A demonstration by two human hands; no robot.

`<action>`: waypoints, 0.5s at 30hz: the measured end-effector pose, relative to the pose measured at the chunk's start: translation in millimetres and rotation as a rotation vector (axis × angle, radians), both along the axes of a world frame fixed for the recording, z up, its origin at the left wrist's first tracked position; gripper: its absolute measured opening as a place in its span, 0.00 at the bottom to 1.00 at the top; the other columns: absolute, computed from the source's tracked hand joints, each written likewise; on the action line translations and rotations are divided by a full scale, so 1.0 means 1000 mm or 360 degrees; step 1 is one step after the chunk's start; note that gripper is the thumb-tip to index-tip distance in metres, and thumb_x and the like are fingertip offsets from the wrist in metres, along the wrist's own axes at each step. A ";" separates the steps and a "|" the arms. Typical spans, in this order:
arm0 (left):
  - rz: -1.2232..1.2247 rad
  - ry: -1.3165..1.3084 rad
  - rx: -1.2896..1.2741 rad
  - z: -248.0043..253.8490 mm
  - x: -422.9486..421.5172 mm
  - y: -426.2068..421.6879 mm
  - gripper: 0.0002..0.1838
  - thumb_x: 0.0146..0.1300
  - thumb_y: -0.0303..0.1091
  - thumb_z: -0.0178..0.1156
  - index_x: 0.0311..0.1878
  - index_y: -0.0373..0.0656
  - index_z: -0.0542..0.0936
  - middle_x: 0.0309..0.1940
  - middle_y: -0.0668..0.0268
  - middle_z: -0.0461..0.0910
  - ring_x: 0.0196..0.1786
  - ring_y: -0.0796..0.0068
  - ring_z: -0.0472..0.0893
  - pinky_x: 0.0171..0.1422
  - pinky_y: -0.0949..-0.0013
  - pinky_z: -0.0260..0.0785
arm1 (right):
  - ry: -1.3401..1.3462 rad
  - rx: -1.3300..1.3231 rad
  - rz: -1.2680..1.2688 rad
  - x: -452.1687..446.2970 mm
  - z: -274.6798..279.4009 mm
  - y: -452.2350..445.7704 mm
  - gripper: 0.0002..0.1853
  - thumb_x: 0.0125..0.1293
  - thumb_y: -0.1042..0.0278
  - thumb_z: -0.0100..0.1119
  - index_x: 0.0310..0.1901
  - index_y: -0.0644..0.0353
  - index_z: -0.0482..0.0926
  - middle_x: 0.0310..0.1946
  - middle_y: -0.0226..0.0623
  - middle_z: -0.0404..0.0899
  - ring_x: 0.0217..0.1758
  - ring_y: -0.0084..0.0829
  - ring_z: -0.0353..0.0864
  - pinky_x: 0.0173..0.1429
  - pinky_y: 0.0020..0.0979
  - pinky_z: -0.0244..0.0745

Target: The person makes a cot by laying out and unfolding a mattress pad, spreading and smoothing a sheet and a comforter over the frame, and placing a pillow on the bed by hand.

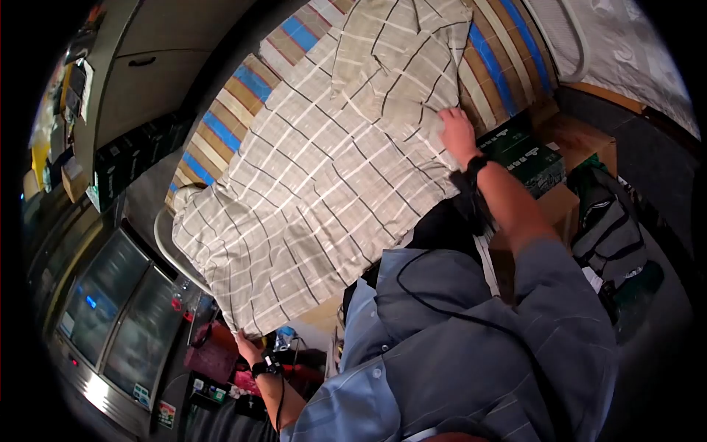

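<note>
A beige checked cloth (317, 184) with white and dark lines is spread over a striped surface, bunched and folded over itself at the top. It looks like a garment, but its kind is not certain. At the cloth's lower left corner, my left hand (249, 349) pinches the edge; part of its fingers is hidden under the fabric. My right hand (458, 135) is at the right edge, its fingers curled onto the cloth beside the bunched part. Blue, tan and white stripes of the covering (221, 129) show around the cloth.
Dark green boxes (519, 151) and cardboard (582, 140) stand right of my right hand. A grey and black bag (611, 228) lies further right. Glass-doored cabinets (110, 317) stand at the lower left, a grey cabinet (151, 81) at the upper left. A cable (456, 313) crosses my shirt.
</note>
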State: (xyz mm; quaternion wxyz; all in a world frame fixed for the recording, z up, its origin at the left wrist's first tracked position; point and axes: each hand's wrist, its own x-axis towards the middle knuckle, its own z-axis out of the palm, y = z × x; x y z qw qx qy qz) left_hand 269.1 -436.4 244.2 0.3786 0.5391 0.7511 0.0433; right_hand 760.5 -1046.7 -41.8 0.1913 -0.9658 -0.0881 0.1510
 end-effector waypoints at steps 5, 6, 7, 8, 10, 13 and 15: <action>0.0036 0.0107 0.0037 0.008 0.025 -0.015 0.13 0.59 0.47 0.59 0.39 0.49 0.77 0.35 0.70 0.75 0.37 0.71 0.75 0.38 0.64 0.70 | -0.0057 0.0505 -0.0787 0.064 -0.018 -0.040 0.13 0.58 0.64 0.62 0.40 0.64 0.78 0.31 0.52 0.79 0.37 0.52 0.79 0.43 0.45 0.73; 0.0015 0.0101 0.0051 0.005 0.022 -0.013 0.13 0.59 0.47 0.59 0.38 0.49 0.77 0.33 0.71 0.75 0.36 0.71 0.76 0.36 0.64 0.70 | -0.0099 0.0323 -0.1028 0.079 0.004 -0.045 0.14 0.59 0.62 0.61 0.39 0.65 0.78 0.29 0.53 0.79 0.36 0.52 0.79 0.42 0.45 0.72; -0.0009 0.0093 0.0065 0.001 0.018 -0.010 0.12 0.59 0.47 0.59 0.37 0.49 0.76 0.32 0.71 0.75 0.34 0.72 0.76 0.34 0.65 0.70 | -0.0213 0.0321 -0.1066 0.083 0.015 -0.046 0.15 0.59 0.61 0.61 0.39 0.65 0.78 0.30 0.53 0.79 0.37 0.53 0.79 0.42 0.46 0.72; -0.0035 0.0085 0.0080 -0.004 0.014 -0.007 0.12 0.59 0.46 0.60 0.36 0.50 0.76 0.30 0.72 0.74 0.32 0.73 0.76 0.33 0.66 0.70 | -0.0328 0.0320 -0.1105 0.085 0.023 -0.047 0.15 0.59 0.60 0.62 0.38 0.66 0.78 0.31 0.54 0.79 0.38 0.53 0.79 0.43 0.46 0.72; 0.0116 0.0054 -0.0024 -0.004 0.023 -0.010 0.11 0.59 0.47 0.59 0.35 0.50 0.76 0.28 0.72 0.74 0.30 0.73 0.76 0.31 0.67 0.69 | -0.0418 0.0148 -0.0983 0.088 0.015 -0.040 0.16 0.59 0.58 0.62 0.37 0.66 0.79 0.32 0.54 0.79 0.39 0.53 0.78 0.43 0.47 0.72; 0.0220 -0.0022 -0.0081 -0.006 0.027 -0.019 0.11 0.59 0.47 0.59 0.34 0.50 0.76 0.25 0.73 0.74 0.28 0.73 0.76 0.31 0.67 0.69 | -0.0351 -0.0193 -0.0494 0.068 -0.060 -0.016 0.17 0.59 0.57 0.63 0.36 0.66 0.79 0.35 0.52 0.78 0.41 0.54 0.77 0.45 0.48 0.72; 0.0256 -0.0064 -0.0096 -0.007 0.029 -0.023 0.12 0.59 0.48 0.59 0.35 0.51 0.76 0.26 0.73 0.75 0.27 0.73 0.76 0.30 0.68 0.69 | 0.0051 -0.0326 -0.0427 0.064 -0.050 0.024 0.21 0.56 0.57 0.66 0.43 0.66 0.75 0.42 0.52 0.76 0.45 0.52 0.78 0.49 0.45 0.74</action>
